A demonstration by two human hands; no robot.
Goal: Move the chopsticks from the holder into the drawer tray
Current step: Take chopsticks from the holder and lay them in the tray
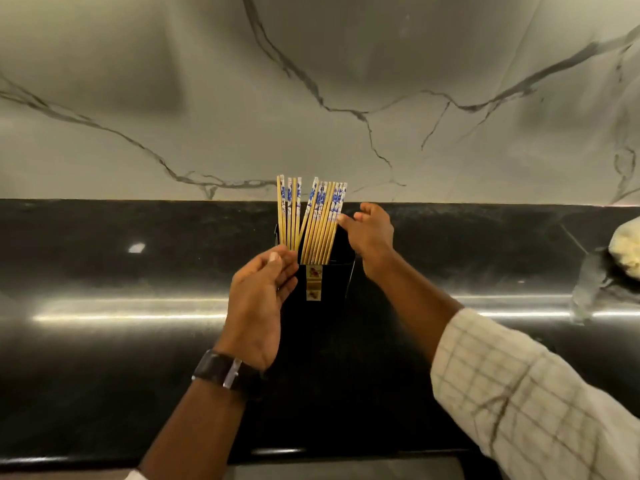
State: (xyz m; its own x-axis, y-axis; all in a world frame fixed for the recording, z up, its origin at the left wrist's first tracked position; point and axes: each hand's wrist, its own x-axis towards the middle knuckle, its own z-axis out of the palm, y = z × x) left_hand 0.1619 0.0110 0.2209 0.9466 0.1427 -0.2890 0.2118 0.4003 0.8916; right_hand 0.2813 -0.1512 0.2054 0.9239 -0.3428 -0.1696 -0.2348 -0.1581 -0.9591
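Several bamboo chopsticks (318, 223) with blue-and-white patterned tops stand upright in a black holder (332, 282) on the dark counter, split into a smaller left bunch (289, 213) and a larger right bunch. My left hand (259, 299), a watch on its wrist, is open with its fingertips just below the left bunch, at the holder's front left. My right hand (369, 233) is open at the holder's right side, with its fingertips touching the right bunch's outer sticks. The drawer tray is not in view.
The glossy black counter (104, 341) runs the full width, backed by a veined marble wall (311, 98). A crumpled clear plastic bag with something pale (623, 251) lies at the far right. The counter's front edge (69, 462) is near the bottom.
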